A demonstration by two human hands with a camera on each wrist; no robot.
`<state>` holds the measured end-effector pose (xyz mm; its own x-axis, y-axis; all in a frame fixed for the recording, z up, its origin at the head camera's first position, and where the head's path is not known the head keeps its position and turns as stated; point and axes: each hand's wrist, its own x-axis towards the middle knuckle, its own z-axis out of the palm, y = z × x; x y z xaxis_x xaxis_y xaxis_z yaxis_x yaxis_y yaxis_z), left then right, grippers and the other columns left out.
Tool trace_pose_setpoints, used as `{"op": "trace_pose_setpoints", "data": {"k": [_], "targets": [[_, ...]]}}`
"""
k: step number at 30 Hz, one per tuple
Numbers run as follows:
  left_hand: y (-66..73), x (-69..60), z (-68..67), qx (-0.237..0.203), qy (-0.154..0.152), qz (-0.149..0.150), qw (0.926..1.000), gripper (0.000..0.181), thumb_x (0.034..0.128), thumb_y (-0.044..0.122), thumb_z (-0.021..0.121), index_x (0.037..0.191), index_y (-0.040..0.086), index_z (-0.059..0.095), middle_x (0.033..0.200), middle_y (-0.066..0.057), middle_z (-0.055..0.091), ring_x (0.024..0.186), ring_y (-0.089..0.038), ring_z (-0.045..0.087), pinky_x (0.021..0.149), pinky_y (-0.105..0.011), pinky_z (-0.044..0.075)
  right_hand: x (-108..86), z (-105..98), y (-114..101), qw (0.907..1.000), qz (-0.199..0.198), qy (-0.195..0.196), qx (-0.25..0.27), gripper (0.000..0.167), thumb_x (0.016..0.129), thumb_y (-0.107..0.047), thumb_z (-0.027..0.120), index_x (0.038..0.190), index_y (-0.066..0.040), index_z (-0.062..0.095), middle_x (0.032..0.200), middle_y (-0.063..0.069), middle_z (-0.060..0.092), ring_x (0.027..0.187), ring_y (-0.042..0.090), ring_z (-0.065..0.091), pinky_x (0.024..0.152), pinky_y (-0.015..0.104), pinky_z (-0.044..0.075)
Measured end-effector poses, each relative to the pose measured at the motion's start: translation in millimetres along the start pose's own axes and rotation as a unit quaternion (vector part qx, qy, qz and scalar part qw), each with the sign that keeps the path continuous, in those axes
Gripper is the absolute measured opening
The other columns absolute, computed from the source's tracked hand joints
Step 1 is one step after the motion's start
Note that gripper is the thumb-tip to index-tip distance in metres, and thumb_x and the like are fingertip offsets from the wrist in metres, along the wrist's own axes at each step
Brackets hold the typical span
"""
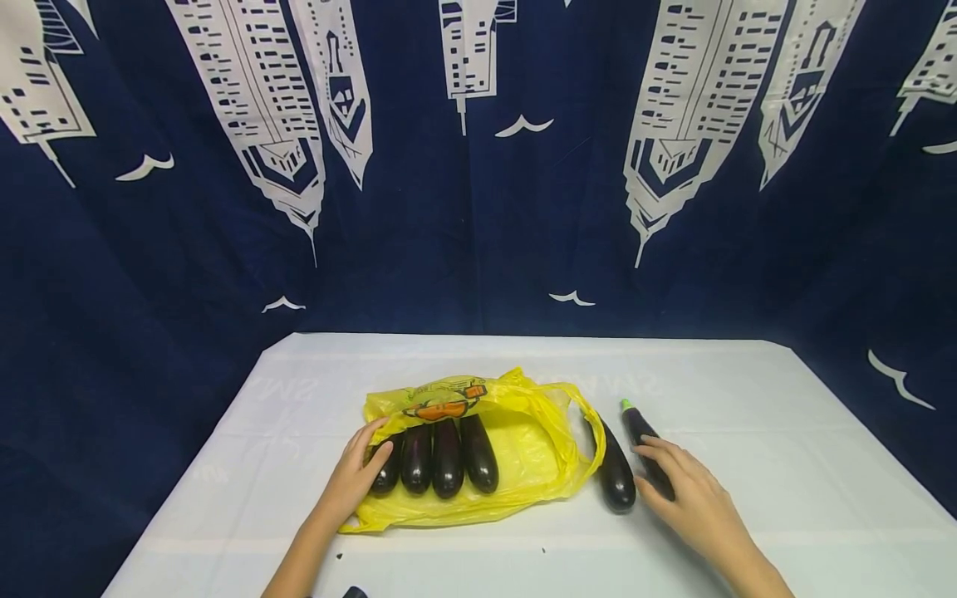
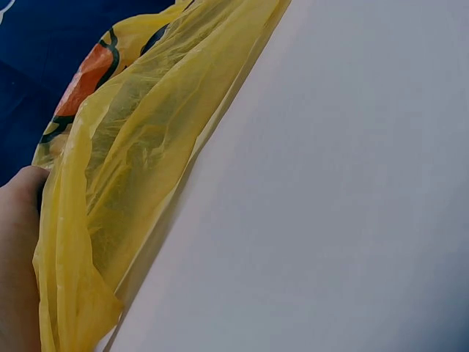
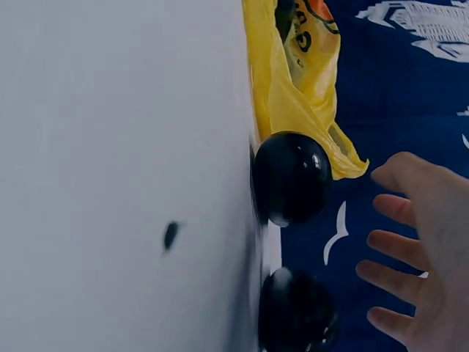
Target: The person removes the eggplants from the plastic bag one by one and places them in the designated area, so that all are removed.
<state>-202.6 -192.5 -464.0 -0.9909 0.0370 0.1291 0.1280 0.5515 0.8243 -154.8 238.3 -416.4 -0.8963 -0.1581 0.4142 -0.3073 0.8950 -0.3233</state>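
Now, the right hand point(image 1: 691, 494) has its fingers spread and loose, just over the rightmost eggplant point(image 1: 639, 425). The left hand point(image 1: 355, 468) touches the left edge of the yellow bag point(image 1: 527, 453) — whether it grips, I cannot tell. Four eggplants point(image 1: 448, 467) lie side by side in the bag's left part; another eggplant point(image 1: 616, 480) lies at its right side — all on the white table point(image 1: 247, 482).

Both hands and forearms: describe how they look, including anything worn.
The left hand and right hand look slender, with no gloves or rings to be seen. The left forearm and right forearm are bare as far as the head view shows, without sleeves or visible cables.
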Motion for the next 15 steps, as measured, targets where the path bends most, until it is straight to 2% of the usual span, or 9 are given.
{"op": "trace_pose_setpoints", "data": {"k": [5,8,11,15], "targets": [[0.0,0.1,0.5,0.004,0.007,0.011,0.9999,0.049,0.0942,0.040,0.044,0.139,0.021,0.034,0.147,-0.014,0.026,0.135,-0.038,0.022,0.100,-0.068,0.021,-0.7,-2,-12,0.9970,-0.060,0.047,-0.013,0.037,0.075,-0.020,0.070,0.110,-0.014,0.059,0.122,0.007,0.056,0.112,0.032,0.051,0.100,0.049,0.034],[0.7,-0.1,0.7,0.003,0.008,0.011,0.9999,0.049,0.0943,0.040,0.044,0.139,0.022,0.034,0.147,-0.013,0.026,0.135,-0.038,0.022,0.099,-0.069,0.021,-0.8,-2,-19,0.9939,-0.086,0.064,-0.024,0.039,0.072,-0.019,0.072,0.109,-0.014,0.060,0.120,0.006,0.058,0.111,0.028,0.052,0.113,0.029,0.020],[0.9,-0.2,0.7,0.002,0.008,0.011,0.9999,0.049,0.0943,0.040,0.044,0.139,0.022,0.034,0.148,-0.013,0.026,0.135,-0.038,0.022,0.099,-0.069,0.021,-0.3,-2,-25,0.9919,-0.103,0.070,-0.027,0.041,0.071,-0.018,0.073,0.110,-0.015,0.060,0.118,0.005,0.059,0.109,0.025,0.053,0.111,0.010,0.002],[1.2,-0.4,0.6,0.002,0.009,0.011,0.9999,0.049,0.0942,0.040,0.044,0.139,0.021,0.035,0.147,-0.013,0.027,0.135,-0.038,0.022,0.100,-0.068,0.021,1.1,-2,-34,0.9915,-0.111,0.064,-0.026,0.040,0.072,-0.019,0.073,0.109,-0.015,0.060,0.117,0.003,0.059,0.109,0.022,0.053,0.108,0.007,-0.003]]}}
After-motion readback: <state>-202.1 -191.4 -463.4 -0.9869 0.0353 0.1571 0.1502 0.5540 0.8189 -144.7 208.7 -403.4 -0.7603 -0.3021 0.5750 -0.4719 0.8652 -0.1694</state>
